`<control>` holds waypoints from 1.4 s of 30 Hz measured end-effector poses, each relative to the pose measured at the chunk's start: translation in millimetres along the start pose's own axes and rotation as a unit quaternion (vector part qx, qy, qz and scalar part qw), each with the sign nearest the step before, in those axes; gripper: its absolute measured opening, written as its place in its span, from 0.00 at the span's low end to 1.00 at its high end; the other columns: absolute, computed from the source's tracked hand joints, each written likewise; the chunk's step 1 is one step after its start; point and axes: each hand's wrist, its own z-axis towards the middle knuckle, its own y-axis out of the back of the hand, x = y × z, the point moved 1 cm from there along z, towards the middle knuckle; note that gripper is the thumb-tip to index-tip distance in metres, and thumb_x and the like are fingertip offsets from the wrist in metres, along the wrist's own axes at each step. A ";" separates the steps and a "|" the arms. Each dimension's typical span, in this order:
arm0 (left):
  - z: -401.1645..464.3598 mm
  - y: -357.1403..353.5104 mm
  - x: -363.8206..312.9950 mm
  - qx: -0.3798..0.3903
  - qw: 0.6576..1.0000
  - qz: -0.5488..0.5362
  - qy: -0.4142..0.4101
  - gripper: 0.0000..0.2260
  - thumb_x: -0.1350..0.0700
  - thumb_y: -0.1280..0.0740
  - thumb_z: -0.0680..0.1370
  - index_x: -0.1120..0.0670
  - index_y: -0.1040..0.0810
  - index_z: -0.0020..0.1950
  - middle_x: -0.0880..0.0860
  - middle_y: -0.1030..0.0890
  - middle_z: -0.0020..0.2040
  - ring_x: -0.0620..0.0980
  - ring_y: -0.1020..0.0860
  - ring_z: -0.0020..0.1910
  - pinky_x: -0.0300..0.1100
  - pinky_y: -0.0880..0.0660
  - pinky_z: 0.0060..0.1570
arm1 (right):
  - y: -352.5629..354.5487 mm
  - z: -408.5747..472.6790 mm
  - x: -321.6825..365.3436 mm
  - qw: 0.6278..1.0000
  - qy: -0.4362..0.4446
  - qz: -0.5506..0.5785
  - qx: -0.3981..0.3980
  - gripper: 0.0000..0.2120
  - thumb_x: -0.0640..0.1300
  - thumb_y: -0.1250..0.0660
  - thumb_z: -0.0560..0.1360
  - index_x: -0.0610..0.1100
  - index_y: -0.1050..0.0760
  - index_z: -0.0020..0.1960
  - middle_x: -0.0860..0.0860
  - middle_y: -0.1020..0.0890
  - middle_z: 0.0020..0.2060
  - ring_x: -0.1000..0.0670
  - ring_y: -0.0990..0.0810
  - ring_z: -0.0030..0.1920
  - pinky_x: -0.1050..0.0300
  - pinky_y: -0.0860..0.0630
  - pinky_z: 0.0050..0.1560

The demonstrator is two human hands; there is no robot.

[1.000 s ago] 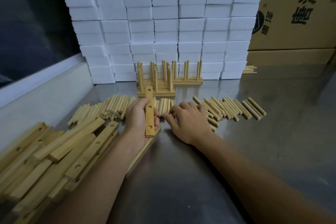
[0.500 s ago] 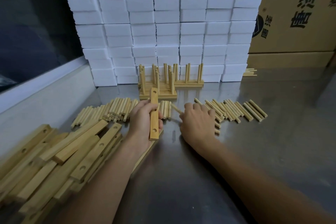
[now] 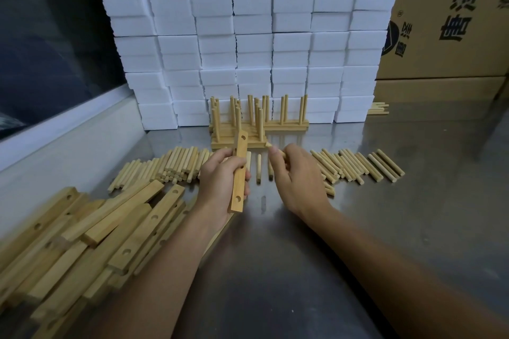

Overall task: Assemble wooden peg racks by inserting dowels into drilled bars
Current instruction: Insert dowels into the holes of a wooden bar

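My left hand gripped one drilled bar, fingers curled round its middle, and held it lifted off the steel table with its drilled face turned toward my right hand. Three holes showed on that face: one near the far end, one partly covered at my fingers, one near the near end. My right hand pinched a single dowel between thumb and fingertips, only its tip showing beyond them, just right of the bar's far end and not yet touching it. I judged the step in hand to be the seating of the first dowel, since no peg stood in the bar. To do it well, the dowel had to be brought square to the drilled face and centred on the hole before any push (a slanted entry would likely bind or chip the hole's edge). The pinch needed to sit close to the entering end for control, and the left grip had to keep clear of the middle hole, so a shift of those fingers looked advisable before the second peg. Loose dowels lay in a row on the table to the right, a further heap to the left, and spare bars were piled at the near left. Finished racks stood behind, against stacked white blocks.
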 end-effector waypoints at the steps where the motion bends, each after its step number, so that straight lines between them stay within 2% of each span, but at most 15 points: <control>1: -0.4 -0.2 -0.1 0.002 1.000 0.004 -0.001 0.07 0.62 0.36 0.79 0.56 0.21 0.54 0.57 0.24 0.31 0.53 0.29 0.24 0.41 0.32 0.24 | 0.3 0.7 -1.2 1.000 -0.009 -0.003 0.006 0.27 0.65 0.50 0.79 0.42 0.31 0.38 0.49 0.25 0.32 0.49 0.27 0.34 0.49 0.29 0.37; 4: -1.7 -0.8 -1.0 0.009 1.000 0.017 -0.004 0.08 0.62 0.35 0.79 0.55 0.20 0.55 0.57 0.24 0.31 0.52 0.28 0.25 0.42 0.31 0.25 | 2.0 2.2 -2.5 0.999 -0.038 0.003 0.012 0.33 0.70 0.49 0.75 0.41 0.28 0.37 0.46 0.21 0.31 0.46 0.23 0.33 0.44 0.24 0.37; 6: -2.1 -1.2 -1.5 0.012 1.000 0.027 -0.008 0.08 0.62 0.34 0.78 0.54 0.20 0.55 0.57 0.24 0.31 0.52 0.28 0.26 0.42 0.31 0.25 | 2.8 2.8 -3.0 0.999 -0.043 0.015 0.011 0.33 0.70 0.48 0.75 0.41 0.27 0.36 0.46 0.21 0.30 0.45 0.23 0.32 0.44 0.24 0.36; 11: -2.2 -2.1 -1.5 0.016 0.999 0.046 -0.011 0.09 0.61 0.33 0.77 0.53 0.18 0.56 0.57 0.22 0.33 0.52 0.28 0.26 0.42 0.30 0.26 | 3.6 2.8 -1.2 0.999 -0.021 0.026 0.001 0.24 0.61 0.41 0.79 0.43 0.30 0.35 0.49 0.23 0.28 0.47 0.25 0.30 0.47 0.25 0.34; 15: -2.5 -3.2 -2.1 0.020 0.998 0.053 -0.007 0.08 0.61 0.32 0.77 0.53 0.16 0.53 0.57 0.21 0.33 0.53 0.28 0.26 0.42 0.30 0.25 | 1.8 3.0 -2.7 0.999 -0.007 0.030 -0.010 0.21 0.56 0.41 0.81 0.42 0.29 0.37 0.47 0.26 0.29 0.46 0.28 0.31 0.46 0.28 0.34; 20: -4.4 -5.4 -3.7 0.029 0.997 0.075 -0.014 0.12 0.62 0.31 0.77 0.45 0.14 0.44 0.57 0.18 0.35 0.54 0.23 0.28 0.42 0.27 0.26 | 0.1 1.9 -2.6 0.999 0.027 0.024 -0.025 0.14 0.49 0.41 0.82 0.45 0.29 0.39 0.52 0.29 0.30 0.51 0.31 0.32 0.55 0.35 0.34; 23: -6.3 -7.5 -3.8 0.039 0.993 0.104 -0.029 0.16 0.63 0.31 0.77 0.40 0.18 0.44 0.54 0.16 0.36 0.56 0.18 0.31 0.41 0.25 0.27 | -1.2 1.9 -4.7 0.999 0.032 0.018 -0.023 0.13 0.48 0.40 0.82 0.46 0.30 0.40 0.52 0.29 0.31 0.51 0.30 0.32 0.57 0.36 0.35; 25: -7.4 -7.8 -4.2 0.051 0.991 0.118 -0.042 0.18 0.62 0.31 0.78 0.37 0.17 0.43 0.52 0.17 0.35 0.54 0.20 0.28 0.41 0.26 0.26 | -1.5 2.5 -4.8 0.999 0.035 0.022 -0.026 0.12 0.47 0.40 0.82 0.46 0.30 0.40 0.52 0.29 0.31 0.51 0.31 0.32 0.57 0.37 0.35; 27: -8.1 -7.5 -4.1 0.058 0.989 0.128 -0.055 0.19 0.62 0.32 0.78 0.34 0.17 0.46 0.51 0.20 0.34 0.52 0.23 0.26 0.41 0.26 0.26 | -0.9 2.6 -4.0 0.998 0.045 0.017 -0.035 0.12 0.46 0.39 0.82 0.45 0.28 0.40 0.51 0.28 0.31 0.50 0.31 0.33 0.56 0.36 0.35; 28: -8.1 -7.6 -3.5 0.061 0.987 0.133 -0.062 0.19 0.62 0.32 0.78 0.34 0.18 0.52 0.50 0.21 0.34 0.51 0.24 0.26 0.41 0.27 0.27 | -0.6 2.4 -3.9 0.998 0.053 0.011 -0.044 0.12 0.46 0.39 0.82 0.44 0.27 0.41 0.50 0.27 0.32 0.49 0.30 0.33 0.55 0.35 0.35; 30: -8.0 -8.3 -2.5 0.064 0.984 0.150 -0.075 0.21 0.62 0.32 0.78 0.40 0.22 0.64 0.44 0.23 0.31 0.49 0.28 0.25 0.43 0.29 0.28 | 0.2 2.1 -5.0 0.997 0.057 -0.008 -0.059 0.11 0.45 0.38 0.82 0.41 0.22 0.45 0.47 0.26 0.34 0.47 0.29 0.35 0.50 0.31 0.36; 33: -8.1 -7.3 0.0 0.074 0.976 0.187 -0.089 0.25 0.63 0.32 0.78 0.44 0.28 0.72 0.40 0.23 0.28 0.47 0.34 0.25 0.44 0.33 0.28 | 3.2 1.7 -7.2 0.993 0.065 -0.047 -0.088 0.10 0.44 0.35 0.80 0.38 0.19 0.48 0.45 0.26 0.35 0.46 0.29 0.36 0.46 0.30 0.37; 39: -8.1 -5.1 1.5 0.075 0.966 0.230 -0.094 0.26 0.64 0.33 0.78 0.44 0.28 0.72 0.42 0.26 0.25 0.49 0.35 0.27 0.49 0.36 0.31 | 5.4 -0.2 -6.6 0.988 0.089 -0.081 -0.099 0.09 0.42 0.34 0.79 0.37 0.19 0.45 0.44 0.26 0.35 0.45 0.29 0.36 0.47 0.31 0.36; 42: -8.2 -4.4 0.6 0.071 0.959 0.251 -0.110 0.26 0.65 0.34 0.76 0.35 0.23 0.64 0.39 0.25 0.28 0.50 0.35 0.27 0.48 0.36 0.31 | 6.1 -0.9 -4.7 0.990 0.095 -0.062 -0.080 0.10 0.42 0.35 0.80 0.37 0.20 0.45 0.45 0.24 0.33 0.45 0.28 0.34 0.46 0.30 0.34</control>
